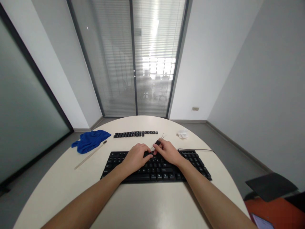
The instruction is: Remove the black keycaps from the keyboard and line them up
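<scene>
left arm: bare, reached forward from the lower left toward the middle.
left hand (137, 156): palm down, fingers curled, knuckles up.
right arm: bare, reached in from the lower right.
right hand (168, 152): palm down, fingertips pinched together at its far end.
hands: just beside each other, fingertips nearly met.

No readable text anywhere. The black plastic keyboard (156, 167) on the round cream table (147, 203) has pale legends on its keys, too small and blurred to make out. Same for the two rows of loose black keycaps (134, 134) lying beyond it: faint marks, none legible. The small beige wall plate (195, 108) low on the white wall shows no lettering I can tell. The corner of a dark-framed phone screen (262, 221) at the bottom right edge shows nothing readable. No brands, numbers or signs visible.
</scene>
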A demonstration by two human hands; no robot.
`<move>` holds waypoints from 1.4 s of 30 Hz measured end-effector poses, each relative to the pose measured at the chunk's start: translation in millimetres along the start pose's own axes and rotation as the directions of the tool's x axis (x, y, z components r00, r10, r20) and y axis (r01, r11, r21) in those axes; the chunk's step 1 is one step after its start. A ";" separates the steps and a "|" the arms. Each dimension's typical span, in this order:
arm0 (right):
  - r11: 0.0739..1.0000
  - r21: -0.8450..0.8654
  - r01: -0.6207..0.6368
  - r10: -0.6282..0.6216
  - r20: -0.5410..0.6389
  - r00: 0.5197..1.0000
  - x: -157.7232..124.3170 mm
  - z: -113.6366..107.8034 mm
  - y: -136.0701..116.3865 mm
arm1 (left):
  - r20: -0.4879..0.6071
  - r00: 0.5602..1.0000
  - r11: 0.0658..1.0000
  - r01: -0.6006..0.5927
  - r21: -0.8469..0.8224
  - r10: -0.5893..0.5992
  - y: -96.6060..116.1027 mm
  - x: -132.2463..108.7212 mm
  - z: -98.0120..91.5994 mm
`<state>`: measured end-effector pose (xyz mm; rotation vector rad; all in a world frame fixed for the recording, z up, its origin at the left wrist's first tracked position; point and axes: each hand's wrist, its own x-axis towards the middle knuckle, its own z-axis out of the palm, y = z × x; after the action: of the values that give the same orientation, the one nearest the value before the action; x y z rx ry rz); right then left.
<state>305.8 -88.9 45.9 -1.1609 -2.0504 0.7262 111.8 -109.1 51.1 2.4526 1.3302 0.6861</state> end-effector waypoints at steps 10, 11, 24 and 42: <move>0.974 -0.121 -0.190 0.168 -0.169 0.971 5.2 -23.4 12.2 | -0.065 0.997 0.948 -0.020 0.317 0.043 11.1 2.7 -20.4; 0.966 -0.135 -0.219 0.196 -0.162 0.967 4.9 -27.0 13.5 | -0.081 0.995 0.948 -0.029 0.318 0.057 10.6 3.9 -22.2; 0.950 -0.028 -0.311 0.312 0.041 0.949 1.5 -29.6 34.3 | -0.253 0.963 0.943 0.168 0.287 -0.095 -8.2 75.2 -31.3; 0.960 -0.216 -0.179 0.159 -0.107 0.982 1.6 -20.7 28.6 | -0.317 0.948 0.929 0.133 0.347 -0.017 -69.0 89.6 28.4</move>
<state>335.7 -71.6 38.4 -1.4843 -2.0145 0.5202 119.3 3.4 21.2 2.6343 1.8074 0.9054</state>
